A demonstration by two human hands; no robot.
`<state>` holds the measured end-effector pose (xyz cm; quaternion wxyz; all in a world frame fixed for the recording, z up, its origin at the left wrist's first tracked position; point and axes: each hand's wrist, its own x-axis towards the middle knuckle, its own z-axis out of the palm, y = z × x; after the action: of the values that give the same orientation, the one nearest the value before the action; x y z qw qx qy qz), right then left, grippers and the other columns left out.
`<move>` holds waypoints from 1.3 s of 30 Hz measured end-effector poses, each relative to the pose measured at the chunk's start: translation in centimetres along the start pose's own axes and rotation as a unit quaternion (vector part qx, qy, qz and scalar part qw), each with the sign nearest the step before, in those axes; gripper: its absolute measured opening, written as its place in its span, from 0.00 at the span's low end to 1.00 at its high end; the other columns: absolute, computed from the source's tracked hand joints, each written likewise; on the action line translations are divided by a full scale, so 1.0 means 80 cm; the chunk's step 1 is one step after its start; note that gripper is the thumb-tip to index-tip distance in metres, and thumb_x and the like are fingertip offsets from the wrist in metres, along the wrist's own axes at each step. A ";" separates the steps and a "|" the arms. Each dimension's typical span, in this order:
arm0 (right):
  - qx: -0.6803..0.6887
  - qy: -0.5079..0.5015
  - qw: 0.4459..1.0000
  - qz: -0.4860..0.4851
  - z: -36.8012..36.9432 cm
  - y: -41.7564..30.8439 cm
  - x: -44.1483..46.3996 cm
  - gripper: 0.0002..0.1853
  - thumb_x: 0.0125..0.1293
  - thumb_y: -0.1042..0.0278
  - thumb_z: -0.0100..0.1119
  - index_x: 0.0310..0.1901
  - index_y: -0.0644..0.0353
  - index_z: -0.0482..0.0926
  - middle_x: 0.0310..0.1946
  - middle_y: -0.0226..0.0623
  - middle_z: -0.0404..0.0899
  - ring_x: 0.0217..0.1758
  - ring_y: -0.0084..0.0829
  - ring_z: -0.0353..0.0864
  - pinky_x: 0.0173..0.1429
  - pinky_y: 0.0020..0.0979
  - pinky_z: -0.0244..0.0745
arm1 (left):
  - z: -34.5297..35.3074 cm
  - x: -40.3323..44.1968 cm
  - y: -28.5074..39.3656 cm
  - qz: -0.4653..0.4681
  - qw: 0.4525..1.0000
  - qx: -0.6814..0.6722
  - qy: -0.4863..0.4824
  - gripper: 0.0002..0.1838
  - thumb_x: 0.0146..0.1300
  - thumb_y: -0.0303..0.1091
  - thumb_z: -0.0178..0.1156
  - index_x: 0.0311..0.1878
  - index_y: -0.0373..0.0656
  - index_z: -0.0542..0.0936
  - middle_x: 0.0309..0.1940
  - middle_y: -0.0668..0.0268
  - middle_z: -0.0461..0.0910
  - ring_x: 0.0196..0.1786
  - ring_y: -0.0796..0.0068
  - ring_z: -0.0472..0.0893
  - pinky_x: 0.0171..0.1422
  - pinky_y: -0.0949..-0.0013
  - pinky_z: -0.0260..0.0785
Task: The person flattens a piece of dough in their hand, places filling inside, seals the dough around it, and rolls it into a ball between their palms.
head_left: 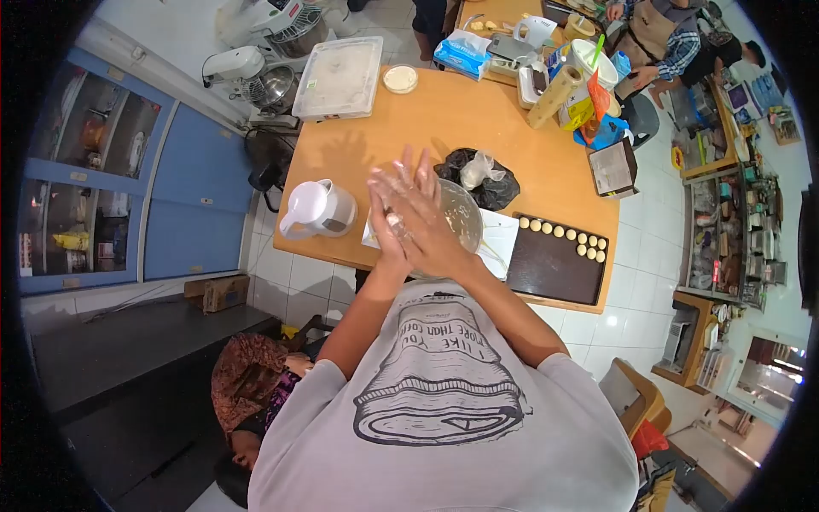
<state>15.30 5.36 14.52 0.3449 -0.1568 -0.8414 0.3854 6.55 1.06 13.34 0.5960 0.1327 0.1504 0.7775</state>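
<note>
My right hand (429, 224) lies across my left hand (388, 243), palms pressed together, above a mixing bowl (465, 220). Pale dough smears coat the fingers, which are stretched out. A small lump of pale dough (392, 219) shows between the palms; the rest of it is hidden. Dough residue clings to the bowl's inside wall. To the right, a dark baking tray (550, 266) carries several small round dough balls (559, 231) along its far edge and right corner. A black plastic bag (497, 194) with a clear bag on it sits behind the bowl.
A white jug (320, 209) stands left of my hands. Farther back are a lidded plastic box (339, 77) and a small round tub (400, 79). Wipes (463, 54), a rolling pin (554, 96) and a white bucket (590, 64) crowd the far right. Other people are nearby.
</note>
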 end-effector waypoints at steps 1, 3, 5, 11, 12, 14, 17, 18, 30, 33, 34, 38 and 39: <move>0.005 0.013 1.000 0.004 -0.001 -0.011 0.003 0.36 0.72 0.65 0.50 0.82 0.56 0.65 0.82 0.47 0.64 0.88 0.56 0.54 0.89 0.64 0.35 | -0.011 -0.006 -0.013 -0.005 1.000 0.015 -0.016 0.43 0.81 0.72 0.32 0.90 0.58 0.51 0.90 0.66 0.49 0.91 0.67 0.46 0.92 0.58 0.35; -0.005 0.017 1.000 -0.016 -0.004 -0.004 0.009 0.36 0.71 0.66 0.51 0.82 0.56 0.65 0.82 0.47 0.64 0.88 0.56 0.54 0.89 0.65 0.35 | -0.007 -0.009 -0.016 -0.012 0.999 0.045 -0.002 0.45 0.80 0.73 0.33 0.90 0.57 0.49 0.90 0.64 0.48 0.91 0.66 0.46 0.92 0.55 0.35; -0.028 0.001 0.998 -0.048 -0.009 0.022 0.013 0.33 0.78 0.60 0.47 0.82 0.58 0.65 0.83 0.47 0.63 0.89 0.56 0.51 0.89 0.64 0.31 | 0.033 -0.008 0.001 -0.021 0.995 0.073 0.062 0.51 0.76 0.77 0.34 0.90 0.53 0.47 0.91 0.61 0.44 0.91 0.62 0.45 0.92 0.50 0.35; -0.034 -0.031 0.997 -0.059 -0.011 0.007 0.008 0.32 0.79 0.60 0.47 0.82 0.59 0.64 0.83 0.47 0.63 0.90 0.55 0.50 0.89 0.65 0.30 | -0.015 -0.019 -0.038 0.038 0.995 0.027 -0.086 0.42 0.81 0.71 0.34 0.90 0.58 0.52 0.90 0.63 0.50 0.91 0.67 0.45 0.92 0.54 0.31; -0.030 -0.026 0.998 -0.053 -0.012 0.010 0.009 0.33 0.78 0.61 0.48 0.82 0.59 0.64 0.83 0.47 0.63 0.90 0.55 0.51 0.89 0.64 0.30 | -0.008 -0.015 -0.028 0.020 0.999 0.018 -0.047 0.43 0.81 0.71 0.34 0.90 0.58 0.52 0.90 0.63 0.50 0.92 0.66 0.44 0.92 0.53 0.30; -0.021 -0.013 0.999 -0.039 -0.015 0.016 0.010 0.33 0.77 0.63 0.50 0.82 0.59 0.64 0.83 0.46 0.64 0.89 0.55 0.52 0.89 0.64 0.30 | 0.012 -0.005 -0.001 -0.017 0.999 0.001 0.030 0.43 0.81 0.72 0.34 0.90 0.58 0.52 0.90 0.62 0.49 0.92 0.65 0.42 0.92 0.49 0.28; -0.035 -0.007 0.999 -0.032 -0.017 0.004 0.008 0.34 0.76 0.63 0.52 0.82 0.60 0.64 0.82 0.48 0.64 0.89 0.55 0.53 0.89 0.65 0.32 | -0.011 -0.006 -0.023 0.022 0.996 -0.060 0.067 0.43 0.81 0.71 0.35 0.90 0.58 0.51 0.91 0.61 0.45 0.92 0.61 0.44 0.91 0.48 0.37; -0.039 -0.006 0.999 -0.031 -0.019 -0.001 0.007 0.34 0.76 0.62 0.52 0.82 0.60 0.64 0.82 0.48 0.64 0.88 0.55 0.54 0.89 0.65 0.33 | 0.005 -0.004 -0.031 0.036 0.974 -0.219 -0.056 0.44 0.80 0.72 0.34 0.90 0.57 0.51 0.91 0.63 0.45 0.92 0.62 0.43 0.92 0.48 0.34; -0.017 -0.024 0.999 -0.040 -0.017 0.002 0.010 0.34 0.75 0.65 0.52 0.82 0.58 0.64 0.83 0.48 0.63 0.87 0.55 0.56 0.89 0.64 0.37 | 0.025 -0.010 -0.007 -0.019 0.999 0.007 0.047 0.45 0.80 0.73 0.30 0.90 0.57 0.47 0.91 0.61 0.44 0.92 0.61 0.41 0.92 0.47 0.35; 0.010 -0.023 0.998 -0.060 -0.006 -0.007 0.006 0.34 0.75 0.65 0.52 0.82 0.58 0.64 0.83 0.48 0.63 0.87 0.55 0.56 0.88 0.64 0.39 | 0.014 -0.004 -0.001 -0.007 0.999 0.031 0.007 0.44 0.80 0.72 0.32 0.90 0.57 0.48 0.91 0.61 0.46 0.92 0.62 0.43 0.92 0.47 0.34; 0.025 -0.023 0.997 -0.069 -0.001 -0.011 0.004 0.34 0.75 0.65 0.52 0.82 0.58 0.64 0.83 0.48 0.62 0.87 0.55 0.57 0.88 0.65 0.39 | 0.016 -0.007 -0.009 -0.020 0.998 0.054 -0.009 0.44 0.81 0.72 0.33 0.90 0.58 0.48 0.90 0.62 0.48 0.92 0.63 0.44 0.92 0.47 0.34; 0.022 -0.027 0.998 -0.059 -0.005 -0.011 0.006 0.34 0.75 0.65 0.52 0.82 0.58 0.64 0.83 0.48 0.62 0.87 0.55 0.56 0.88 0.64 0.39 | 0.036 -0.014 -0.008 -0.006 0.995 -0.056 0.079 0.43 0.81 0.71 0.32 0.90 0.57 0.51 0.90 0.60 0.47 0.92 0.62 0.44 0.92 0.47 0.33; 0.017 -0.033 0.998 -0.049 -0.009 -0.011 0.004 0.34 0.75 0.65 0.52 0.82 0.59 0.64 0.83 0.48 0.62 0.87 0.56 0.56 0.89 0.64 0.37 | 0.033 -0.013 -0.005 0.001 0.997 -0.033 0.066 0.42 0.81 0.71 0.33 0.90 0.58 0.51 0.90 0.60 0.47 0.91 0.62 0.45 0.92 0.47 0.34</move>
<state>15.57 5.38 15.71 0.3376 -0.0969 -0.8523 0.3875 8.18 0.37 15.56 0.5885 0.0615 0.1632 0.7895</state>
